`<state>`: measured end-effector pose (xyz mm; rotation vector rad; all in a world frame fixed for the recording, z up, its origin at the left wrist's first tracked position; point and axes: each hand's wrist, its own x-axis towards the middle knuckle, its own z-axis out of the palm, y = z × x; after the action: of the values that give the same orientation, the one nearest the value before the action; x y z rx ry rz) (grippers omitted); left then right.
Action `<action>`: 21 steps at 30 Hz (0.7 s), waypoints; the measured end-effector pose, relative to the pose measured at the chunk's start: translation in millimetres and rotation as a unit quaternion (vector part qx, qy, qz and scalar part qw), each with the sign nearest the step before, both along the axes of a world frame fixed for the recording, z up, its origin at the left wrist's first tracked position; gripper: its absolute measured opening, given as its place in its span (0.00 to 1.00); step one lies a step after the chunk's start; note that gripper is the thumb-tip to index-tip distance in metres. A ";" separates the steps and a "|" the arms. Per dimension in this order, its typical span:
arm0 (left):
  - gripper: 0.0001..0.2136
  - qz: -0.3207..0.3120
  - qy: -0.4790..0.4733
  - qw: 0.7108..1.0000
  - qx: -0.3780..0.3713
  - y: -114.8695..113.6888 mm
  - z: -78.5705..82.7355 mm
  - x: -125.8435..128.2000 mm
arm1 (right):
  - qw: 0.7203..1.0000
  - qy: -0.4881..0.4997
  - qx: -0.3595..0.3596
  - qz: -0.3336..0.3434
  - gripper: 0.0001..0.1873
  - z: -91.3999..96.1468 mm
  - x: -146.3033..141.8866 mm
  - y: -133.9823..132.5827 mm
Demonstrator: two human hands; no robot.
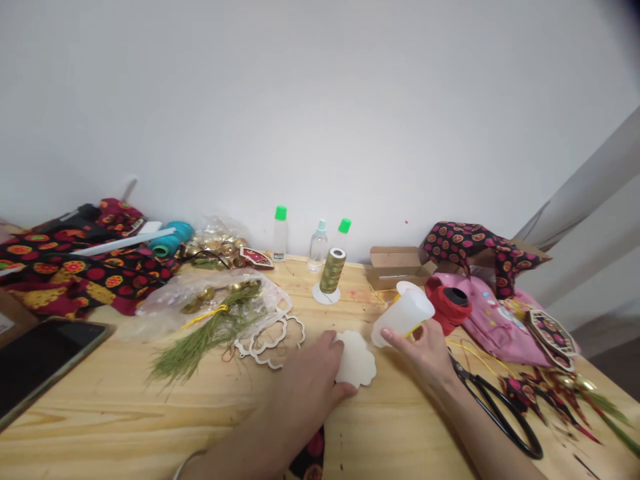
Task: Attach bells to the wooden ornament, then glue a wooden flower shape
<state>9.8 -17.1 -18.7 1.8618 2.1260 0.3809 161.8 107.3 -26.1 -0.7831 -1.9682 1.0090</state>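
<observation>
My left hand [309,383] lies over the left edge of a white scalloped flower-shaped piece [356,359] on the wooden table [125,413], fingers curled round its rim. My right hand [425,352] grips a translucent plastic cup [404,312], tipped on its side with its mouth toward the wall. White scalloped cut-out frames [273,337] lie just left of my left hand.
Black scissors [500,410] lie right of my right forearm. A red ribbon spool [450,303], pink cloth [493,317] and patterned ornaments sit at right. An olive thread cone [332,272], green-capped bottles [280,232], a cardboard box [397,267], green tassels [200,337], patterned fabric [65,267] and a tablet [40,360] surround.
</observation>
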 end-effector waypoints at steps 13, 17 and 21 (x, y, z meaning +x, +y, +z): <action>0.17 -0.002 0.001 1.000 0.013 0.0 -0.9 -2.1 | 0.999 0.002 -0.023 0.030 0.08 1.3 3.4 0.0; 0.17 0.001 0.000 1.000 0.005 0.0 0.7 -1.6 | 0.999 0.004 -0.023 0.034 0.09 1.0 4.1 0.9; 0.17 -0.001 -0.004 1.000 0.004 0.0 3.6 -1.1 | 0.999 -0.010 -0.016 0.036 0.09 0.3 4.7 1.6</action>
<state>8.7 -17.0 -15.1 1.8628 2.1211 0.3962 166.5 108.8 -25.8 -0.7483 -2.0143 1.0818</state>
